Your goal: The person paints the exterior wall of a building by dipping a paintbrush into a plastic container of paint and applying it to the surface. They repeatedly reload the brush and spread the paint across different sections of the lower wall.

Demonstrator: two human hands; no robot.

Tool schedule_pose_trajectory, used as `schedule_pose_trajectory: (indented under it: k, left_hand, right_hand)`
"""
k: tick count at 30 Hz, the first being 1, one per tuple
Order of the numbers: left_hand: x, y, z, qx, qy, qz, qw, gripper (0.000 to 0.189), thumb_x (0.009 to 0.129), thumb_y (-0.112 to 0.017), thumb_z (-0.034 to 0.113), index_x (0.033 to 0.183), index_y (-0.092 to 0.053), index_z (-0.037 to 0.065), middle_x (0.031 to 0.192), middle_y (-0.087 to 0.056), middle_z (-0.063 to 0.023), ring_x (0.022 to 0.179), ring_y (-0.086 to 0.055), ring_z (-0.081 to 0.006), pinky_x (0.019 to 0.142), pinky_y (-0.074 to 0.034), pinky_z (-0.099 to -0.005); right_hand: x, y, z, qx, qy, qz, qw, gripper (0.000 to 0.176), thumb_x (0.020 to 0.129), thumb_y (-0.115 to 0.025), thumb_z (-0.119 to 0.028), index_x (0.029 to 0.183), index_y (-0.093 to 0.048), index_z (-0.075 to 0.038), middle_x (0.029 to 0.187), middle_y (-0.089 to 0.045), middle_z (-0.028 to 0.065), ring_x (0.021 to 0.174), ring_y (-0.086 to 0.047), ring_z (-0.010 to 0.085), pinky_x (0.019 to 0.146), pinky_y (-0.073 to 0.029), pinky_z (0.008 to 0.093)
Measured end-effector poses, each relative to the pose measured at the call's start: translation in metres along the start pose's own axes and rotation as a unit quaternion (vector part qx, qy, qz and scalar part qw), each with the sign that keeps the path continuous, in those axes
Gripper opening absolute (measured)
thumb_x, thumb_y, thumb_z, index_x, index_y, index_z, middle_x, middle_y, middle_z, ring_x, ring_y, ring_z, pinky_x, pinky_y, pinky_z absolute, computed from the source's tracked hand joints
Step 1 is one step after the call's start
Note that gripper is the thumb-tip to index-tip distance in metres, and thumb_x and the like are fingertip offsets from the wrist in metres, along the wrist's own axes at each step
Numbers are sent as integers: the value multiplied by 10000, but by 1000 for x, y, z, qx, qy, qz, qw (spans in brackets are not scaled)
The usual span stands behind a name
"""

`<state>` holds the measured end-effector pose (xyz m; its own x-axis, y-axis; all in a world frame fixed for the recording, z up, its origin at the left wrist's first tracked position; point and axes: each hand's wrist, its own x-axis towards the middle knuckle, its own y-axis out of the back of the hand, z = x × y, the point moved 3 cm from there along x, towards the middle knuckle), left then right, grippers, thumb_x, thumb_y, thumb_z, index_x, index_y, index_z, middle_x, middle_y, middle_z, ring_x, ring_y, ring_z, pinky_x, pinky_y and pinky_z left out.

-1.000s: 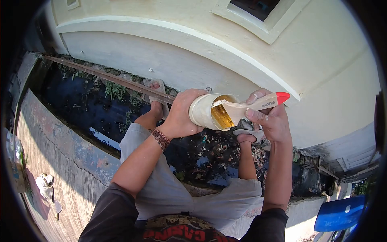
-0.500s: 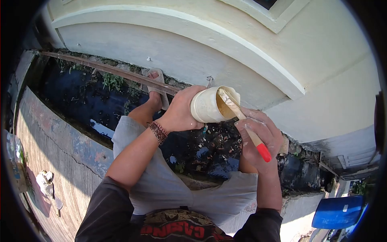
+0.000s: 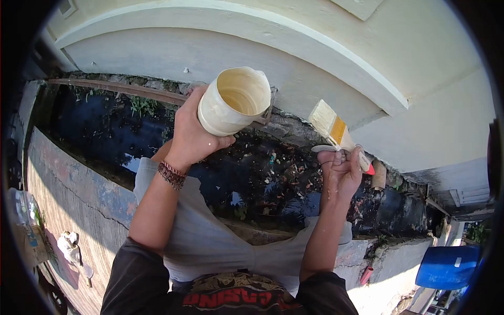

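Observation:
My left hand [image 3: 190, 134] is wrapped around a cream-white plastic paint cup [image 3: 216, 111] with an uneven, cut-looking rim. The cup leans toward me and to the right, and its yellowish inside shows. In my right hand [image 3: 342, 169] is a paintbrush [image 3: 336, 128], gripped by its red-tipped handle, with the bristles up and to the left. Pale paint coats the bristles above a yellow band. The brush is apart from both the cup and the cream wall [image 3: 336, 79]. Wet or paint-like spots show on my right wrist.
A ditch of dark water with debris [image 3: 262, 168] runs beneath my legs, along the wall's foot. A rusty metal bar [image 3: 121, 90] crosses at the left. A concrete ledge [image 3: 79, 173] lies lower left, with a whitish bundle [image 3: 71, 249] on it. A blue barrel [image 3: 446, 268] stands lower right.
The brush has come out of the cup and moved right, its bristles now pointing upward. My left hand and the cup have shifted left and up in view.

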<state>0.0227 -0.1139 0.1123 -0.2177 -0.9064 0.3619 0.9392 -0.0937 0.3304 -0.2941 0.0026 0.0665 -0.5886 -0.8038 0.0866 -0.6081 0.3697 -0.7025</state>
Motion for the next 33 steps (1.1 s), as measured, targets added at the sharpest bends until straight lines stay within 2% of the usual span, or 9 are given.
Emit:
schedule_pose_trajectory:
  k: [6,15,17,19,21,26,29,31,33]
  left_hand:
    - [5,40,-1,-36,33,81,995,793,503,-937,105,1178,-542,-24,1100,-666,-108,993,-646,-198,880,-515,-328]
    - [11,51,7,-30,95,116,988,571,599,-819,36,1118,-608,-70,1052,-671,-129,943,-635,-226,881,-483,-327]
    - [8,56,0,-33,105,111,988,595,591,-819,36,1131,-596,-70,1083,-654,-133,973,-619,-236,904,-461,-335]
    - [6,59,-2,-27,133,103,985,609,592,-813,35,1147,-586,-71,1106,-642,-134,1007,-607,-243,930,-443,-342]
    - [4,62,-5,-27,155,108,982,578,608,-798,36,1138,-593,-73,1098,-647,-130,1002,-608,-238,924,-446,-338]
    - [4,58,0,-35,176,146,973,535,632,-788,54,1116,-606,-82,1083,-654,-128,989,-609,-236,916,-441,-329]
    - [4,64,-2,-26,169,138,976,525,639,-788,65,1110,-609,-84,1071,-658,-126,973,-613,-238,909,-440,-325]
    - [5,64,-3,0,135,79,988,527,642,-791,72,1111,-609,-83,1067,-660,-125,965,-615,-241,906,-440,-324]
    - [5,67,-4,-14,129,78,988,527,642,-805,92,1103,-616,-80,1061,-663,-124,960,-617,-243,900,-444,-326]
  right_hand:
    - [21,4,61,-228,30,44,972,281,925,-638,-164,1088,-496,15,798,-631,171,590,-672,257,521,-608,346]
    - [81,7,97,-408,-15,-46,912,349,900,-681,-150,1148,-591,80,892,-665,149,627,-662,186,547,-573,279]
    - [98,0,104,-518,17,-128,846,300,888,-701,-134,1097,-635,72,827,-683,99,636,-650,130,564,-556,244]
    - [111,-8,114,-511,6,-110,852,284,871,-720,-135,1084,-662,43,754,-680,75,623,-634,109,567,-519,241]
    - [126,-19,121,-607,58,-209,764,272,854,-732,-145,1071,-681,12,749,-678,99,627,-638,114,594,-513,267]
    - [147,-34,143,-656,120,-266,696,249,835,-745,-191,1006,-701,-15,836,-687,183,676,-665,273,655,-521,348]
    - [148,-48,144,-695,181,-332,611,272,875,-719,-170,1105,-687,-29,736,-658,63,611,-592,96,564,-491,249]
    - [148,-55,140,-714,182,-299,606,250,834,-737,-176,1027,-690,-25,957,-691,189,820,-678,343,717,-537,377]
    - [139,-51,135,-692,200,-284,632,242,833,-736,-168,1027,-691,-32,949,-691,183,820,-677,346,718,-538,379]
